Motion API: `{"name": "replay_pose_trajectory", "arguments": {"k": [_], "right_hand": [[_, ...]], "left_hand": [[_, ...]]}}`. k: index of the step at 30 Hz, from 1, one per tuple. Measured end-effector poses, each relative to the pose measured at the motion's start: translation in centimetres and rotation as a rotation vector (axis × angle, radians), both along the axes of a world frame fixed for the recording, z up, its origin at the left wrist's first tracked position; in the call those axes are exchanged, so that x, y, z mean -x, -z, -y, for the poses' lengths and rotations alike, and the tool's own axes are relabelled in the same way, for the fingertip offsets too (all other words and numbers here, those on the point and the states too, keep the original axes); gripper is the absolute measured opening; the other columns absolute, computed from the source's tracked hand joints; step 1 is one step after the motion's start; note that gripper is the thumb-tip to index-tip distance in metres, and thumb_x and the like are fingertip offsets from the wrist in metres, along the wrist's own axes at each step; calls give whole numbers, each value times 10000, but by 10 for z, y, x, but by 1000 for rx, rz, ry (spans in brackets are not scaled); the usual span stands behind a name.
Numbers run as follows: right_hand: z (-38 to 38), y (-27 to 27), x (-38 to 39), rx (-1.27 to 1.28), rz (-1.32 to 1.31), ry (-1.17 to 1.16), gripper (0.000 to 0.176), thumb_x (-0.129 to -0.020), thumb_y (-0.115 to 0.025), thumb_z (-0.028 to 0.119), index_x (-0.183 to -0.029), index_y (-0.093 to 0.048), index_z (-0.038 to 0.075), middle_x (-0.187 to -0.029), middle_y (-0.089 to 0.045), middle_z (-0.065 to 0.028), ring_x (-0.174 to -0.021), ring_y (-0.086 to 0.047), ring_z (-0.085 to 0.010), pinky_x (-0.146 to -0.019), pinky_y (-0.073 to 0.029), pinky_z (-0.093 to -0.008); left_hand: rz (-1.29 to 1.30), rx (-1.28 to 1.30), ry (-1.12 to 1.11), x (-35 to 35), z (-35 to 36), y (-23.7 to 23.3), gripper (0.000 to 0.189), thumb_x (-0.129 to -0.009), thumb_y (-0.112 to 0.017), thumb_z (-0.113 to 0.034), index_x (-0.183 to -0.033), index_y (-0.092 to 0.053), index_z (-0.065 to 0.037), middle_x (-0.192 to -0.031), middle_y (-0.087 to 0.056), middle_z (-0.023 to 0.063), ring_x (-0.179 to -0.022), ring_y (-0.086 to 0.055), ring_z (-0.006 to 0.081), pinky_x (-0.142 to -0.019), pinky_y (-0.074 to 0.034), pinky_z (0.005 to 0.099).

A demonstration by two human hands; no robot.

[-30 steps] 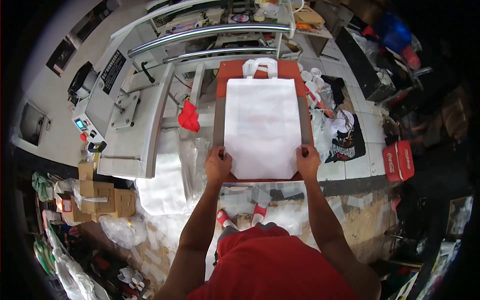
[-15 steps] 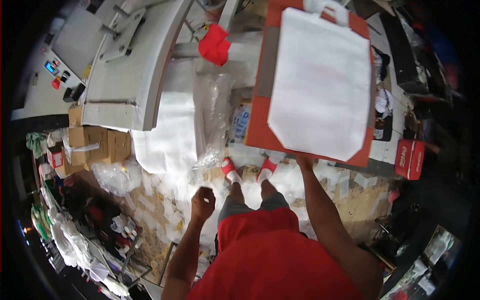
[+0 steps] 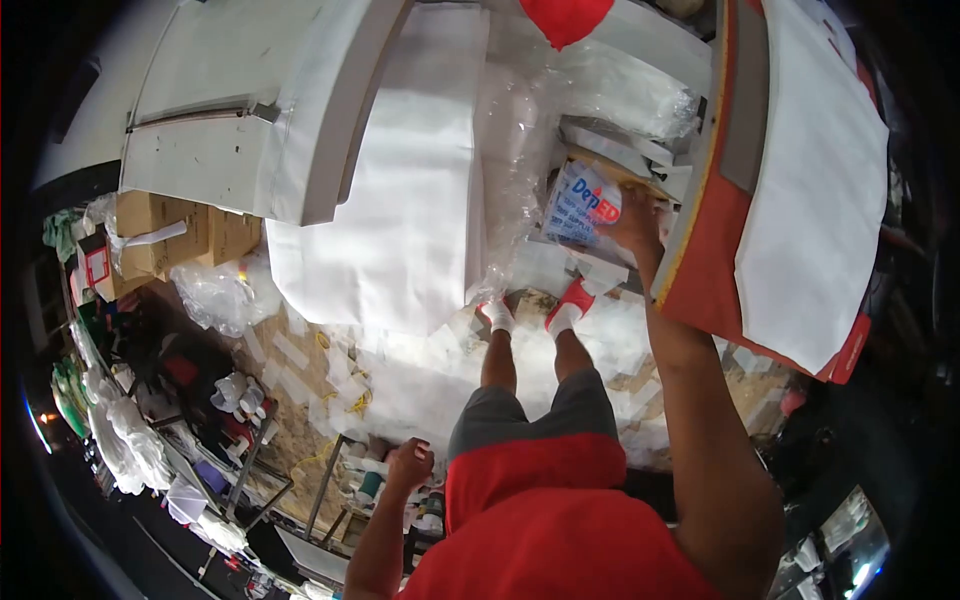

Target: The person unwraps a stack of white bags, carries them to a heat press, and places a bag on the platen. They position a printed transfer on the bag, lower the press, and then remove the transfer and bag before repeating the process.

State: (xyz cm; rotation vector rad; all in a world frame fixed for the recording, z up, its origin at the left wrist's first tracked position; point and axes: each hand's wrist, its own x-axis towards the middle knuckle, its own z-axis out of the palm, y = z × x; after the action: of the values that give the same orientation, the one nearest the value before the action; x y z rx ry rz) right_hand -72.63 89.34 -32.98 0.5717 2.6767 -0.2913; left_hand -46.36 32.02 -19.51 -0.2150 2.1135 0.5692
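Since the earlier frame, my right hand [image 3: 636,222] has dropped beneath the orange platen [image 3: 700,270], fingers touching the DepEd printed sheet [image 3: 582,205]; grip not discernible. Left hand [image 3: 410,466] hangs behind, fingers curled, empty. White tote bag [image 3: 810,190] lies on the platen.

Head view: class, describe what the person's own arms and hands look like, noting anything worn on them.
The left hand and right hand are bare: no gloves, and no ring, watch or wristband shows. Both arms are uncovered along the whole length in view, with no sleeve on the forearms. They emerge from a plain red top.
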Motion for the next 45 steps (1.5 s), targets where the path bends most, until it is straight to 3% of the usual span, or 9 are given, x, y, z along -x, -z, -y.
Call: {"name": "replay_pose_trajectory", "arguments": {"k": [5,11,16,20,23,25,27,34,45], "right_hand": [[11,8,41,24,-633,-69,487,-721,-710,57,-1190,-640,172,-1105,-552,-93,-1060,-532,-316,-868,-450,-499],[3,2,58,149,-729,-111,183,-694,-722,55,-844,-633,109,-980,-597,-83,-946,-583,-344,-786,-479,-480],[8,-43,-49,269,-683,-134,222,-726,-697,69,-912,-578,93,-1006,-616,-130,-989,-584,-364,-834,-470,-459],[-17,-24,-110,200,-663,-248,323,-790,-689,115,-1101,-600,93,-1120,-628,-157,-1075,-577,-387,-918,-464,-456],[-3,-23,-172,190,-676,-205,413,-839,-682,150,-1242,-617,93,-1206,-637,-177,-1140,-571,-405,-982,-459,-454],[16,-63,-221,259,-625,40,342,-848,-666,145,-1171,-607,48,-1157,-624,-236,-1105,-580,-425,-949,-467,-479],[16,-77,-278,439,-449,235,262,-799,-687,88,-1038,-601,25,-1039,-621,-205,-987,-600,-412,-888,-484,-477],[-8,-91,-446,389,-301,465,203,-760,-720,63,-941,-626,67,-981,-613,-130,-832,-633,-273,-686,-541,-388],[-59,-88,-448,388,-278,622,229,-780,-731,87,-983,-626,90,-1019,-611,-112,-832,-648,-253,-614,-551,-353]], "left_hand": [[-6,-32,-74,28,-36,1,227,-834,-634,-177,-1015,-657,-42,-815,-687,122,-725,-695,253,-724,-562,360],[-21,-155,-50,75,-97,-18,211,-843,-628,-122,-1030,-649,-28,-917,-681,168,-817,-693,281,-764,-556,376],[-498,-431,259,167,-247,-46,248,-820,-650,-87,-1059,-631,-25,-1032,-650,222,-972,-630,423,-822,-534,470],[-642,-496,169,231,-340,23,242,-835,-648,-152,-1035,-611,-20,-999,-658,235,-910,-649,425,-783,-541,485],[-547,-176,362,285,-406,48,464,-830,-682,-233,-1202,-517,-12,-1149,-600,186,-1026,-612,407,-863,-543,478],[-721,-49,482,299,-428,139,525,-831,-693,-264,-1245,-495,-9,-1167,-587,162,-1092,-579,384,-901,-530,450],[-748,162,394,304,-459,134,665,-779,-767,-362,-1302,-508,-43,-1212,-562,98,-1217,-496,339,-985,-484,396],[-675,236,558,304,-452,182,603,-789,-747,-345,-1271,-536,-49,-1195,-579,103,-1189,-520,333,-973,-488,402],[-593,318,711,274,-402,198,492,-808,-708,-313,-1213,-588,-60,-1163,-610,114,-1138,-566,322,-951,-497,414]]}}
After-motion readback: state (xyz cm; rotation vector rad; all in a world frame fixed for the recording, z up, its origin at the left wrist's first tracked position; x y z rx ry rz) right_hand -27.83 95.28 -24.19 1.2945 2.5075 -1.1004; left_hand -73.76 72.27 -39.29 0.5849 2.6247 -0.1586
